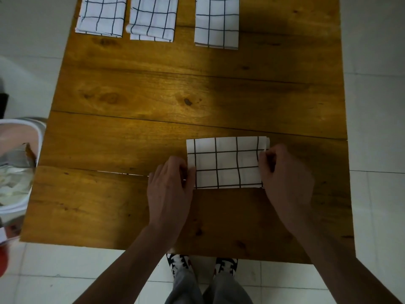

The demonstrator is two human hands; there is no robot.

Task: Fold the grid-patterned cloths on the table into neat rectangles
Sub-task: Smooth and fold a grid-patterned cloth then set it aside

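Wooden table (131, 106), three folded cloths (153, 17) far, a fourth cloth (226, 162) in both hands' pinching grip: left hand (167, 185), right hand (285, 174).

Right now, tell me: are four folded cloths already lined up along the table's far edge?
No, only three folded cloths lie along the far edge; the fourth cloth is near the person, between both hands.

The three folded cloths (153, 18) are cut off by the top edge, the white basket (32, 137) by the left.

Four folded grid cloths (226, 162), flat
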